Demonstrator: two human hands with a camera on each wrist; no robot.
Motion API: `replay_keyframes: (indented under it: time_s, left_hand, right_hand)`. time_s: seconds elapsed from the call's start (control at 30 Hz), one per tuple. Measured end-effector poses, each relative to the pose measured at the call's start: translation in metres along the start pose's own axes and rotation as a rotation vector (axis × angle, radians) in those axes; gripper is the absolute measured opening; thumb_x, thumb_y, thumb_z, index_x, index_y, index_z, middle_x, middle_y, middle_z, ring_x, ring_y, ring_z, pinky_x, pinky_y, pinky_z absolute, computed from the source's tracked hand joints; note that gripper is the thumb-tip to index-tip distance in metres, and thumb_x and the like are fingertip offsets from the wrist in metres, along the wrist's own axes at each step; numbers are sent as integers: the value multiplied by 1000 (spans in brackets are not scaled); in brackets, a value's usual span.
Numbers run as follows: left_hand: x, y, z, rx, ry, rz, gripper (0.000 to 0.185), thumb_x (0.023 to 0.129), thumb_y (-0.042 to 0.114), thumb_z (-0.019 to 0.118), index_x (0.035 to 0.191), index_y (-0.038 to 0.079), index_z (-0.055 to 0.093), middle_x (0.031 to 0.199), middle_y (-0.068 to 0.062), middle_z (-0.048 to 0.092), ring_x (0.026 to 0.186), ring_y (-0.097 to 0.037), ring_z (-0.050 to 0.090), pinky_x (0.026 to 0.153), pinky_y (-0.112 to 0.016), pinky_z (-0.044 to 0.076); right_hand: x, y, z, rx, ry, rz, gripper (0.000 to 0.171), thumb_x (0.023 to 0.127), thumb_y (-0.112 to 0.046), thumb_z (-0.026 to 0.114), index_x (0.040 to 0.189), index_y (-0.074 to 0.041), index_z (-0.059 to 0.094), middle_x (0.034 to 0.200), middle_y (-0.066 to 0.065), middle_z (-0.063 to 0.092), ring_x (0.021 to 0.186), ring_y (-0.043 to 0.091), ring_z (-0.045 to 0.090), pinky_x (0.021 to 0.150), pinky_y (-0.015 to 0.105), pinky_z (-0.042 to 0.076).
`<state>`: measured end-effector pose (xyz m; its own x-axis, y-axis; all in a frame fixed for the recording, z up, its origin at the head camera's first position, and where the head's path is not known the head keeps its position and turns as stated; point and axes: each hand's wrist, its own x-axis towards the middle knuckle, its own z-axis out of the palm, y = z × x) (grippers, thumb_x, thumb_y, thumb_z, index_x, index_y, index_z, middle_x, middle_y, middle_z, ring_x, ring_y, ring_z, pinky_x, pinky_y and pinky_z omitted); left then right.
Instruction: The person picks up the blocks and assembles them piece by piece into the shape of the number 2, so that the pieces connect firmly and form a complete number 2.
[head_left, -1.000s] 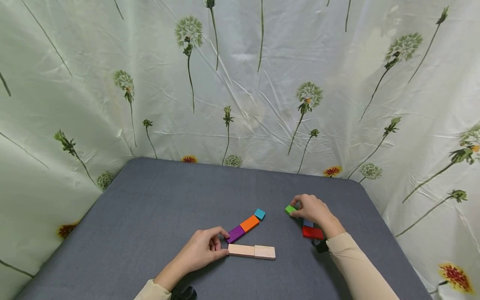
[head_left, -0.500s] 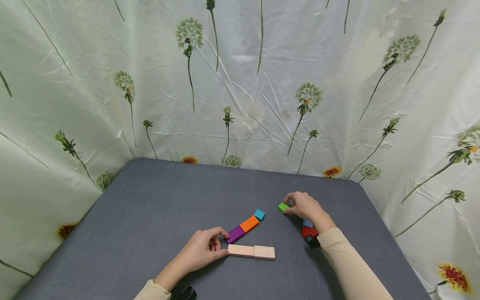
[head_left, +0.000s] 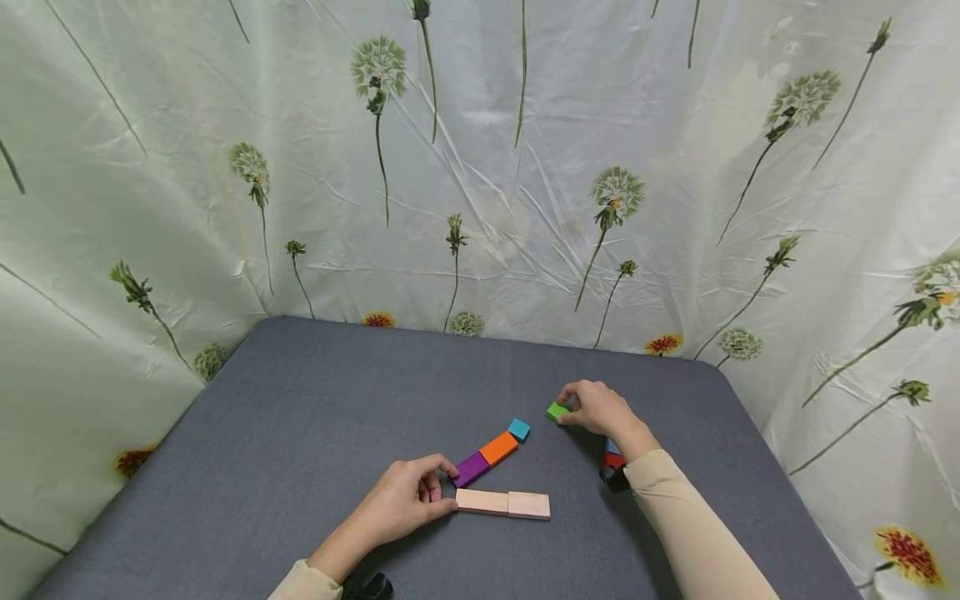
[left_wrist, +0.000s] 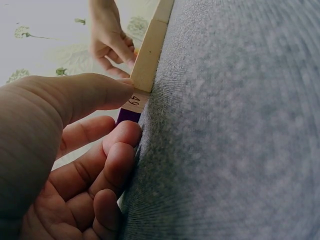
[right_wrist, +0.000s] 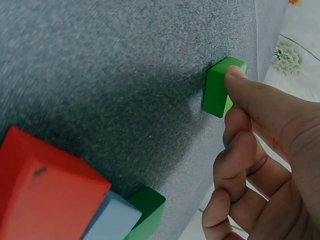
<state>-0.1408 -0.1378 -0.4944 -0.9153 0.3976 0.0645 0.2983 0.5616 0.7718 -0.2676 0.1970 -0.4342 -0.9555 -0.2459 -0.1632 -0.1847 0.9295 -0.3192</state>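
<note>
My right hand [head_left: 567, 413] pinches a small green block [head_left: 557, 411] low over the grey table [head_left: 315, 400], right of a teal block [head_left: 519, 429]. The right wrist view shows the thumb [right_wrist: 250, 92] on the green block's [right_wrist: 220, 90] top edge. The teal block, an orange block [head_left: 498, 447] and a purple block [head_left: 471, 468] form a diagonal row. My left hand [head_left: 448, 487] has curled fingers; its thumb [left_wrist: 85, 95] rests on the end of a long wooden block [head_left: 502, 503], marked 49 [left_wrist: 135, 99], with the index finger at the purple block [left_wrist: 127, 116].
A red block [right_wrist: 45, 195], a light blue block [right_wrist: 112, 222] and another green block [right_wrist: 147, 210] lie together by my right wrist, mostly hidden in the head view. A flowered curtain [head_left: 480, 167] closes in the table's far and side edges.
My right hand has carried the green block left and away from me, toward the teal block, leaving the red and blue blocks behind. The left hand has stayed put.
</note>
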Motion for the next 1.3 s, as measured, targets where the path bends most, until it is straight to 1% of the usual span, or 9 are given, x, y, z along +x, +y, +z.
replay_keyframes:
  time_s: [0.2, 0.37, 0.67, 0.97, 1.1, 1.3]
  left_hand:
    - [0, -1, 0, -1, 1, 8, 29, 90, 23, 89, 113, 18, 73, 74, 12, 61, 59, 2, 51, 55, -20, 45]
    - [0, -2, -1, 0, 4, 15, 29, 89, 22, 89, 113, 18, 74, 73, 13, 61, 59, 3, 51, 55, -19, 45]
    - [0, -1, -1, 2, -1, 5, 29, 90, 21, 89, 114, 17, 74, 74, 12, 61, 59, 2, 51, 55, -20, 45]
    - [0, -1, -1, 6, 3, 6, 29, 90, 22, 89, 114, 18, 74, 74, 12, 61, 59, 2, 51, 55, -20, 44]
    - [1, -1, -1, 9, 8, 9, 29, 89, 22, 89, 114, 18, 73, 74, 12, 60, 59, 2, 51, 55, -19, 44]
    - [0, -2, -1, 6, 10, 14, 29, 89, 22, 89, 114, 18, 74, 73, 13, 60, 60, 3, 51, 55, -19, 44]
  right_hand:
    - [3, -1, 1, 12, -13, -9, 29, 93, -23, 86, 119, -13, 78, 89, 3, 70, 74, 16, 61, 65, 34, 48]
    - [6, -3, 1, 13, -24, -9, 29, 93, -23, 86, 119, -13, 78, 89, 3, 70, 74, 16, 61, 66, 35, 48]
    - [9, -9, 1, 12, -29, -24, 26, 93, -21, 85, 118, -14, 79, 89, 2, 70, 75, 16, 60, 66, 33, 47]
    - [13, -15, 0, -4, -47, -33, 26, 93, -20, 85, 119, -16, 79, 93, 2, 73, 76, 15, 63, 68, 34, 50]
    - [14, -16, 0, -7, -54, -58, 26, 94, -20, 85, 119, -17, 79, 94, 2, 73, 75, 15, 63, 68, 35, 51]
    - [16, -18, 1, -8, -52, -84, 27, 94, -18, 84, 120, -17, 79, 98, 3, 75, 81, 15, 66, 72, 36, 53]
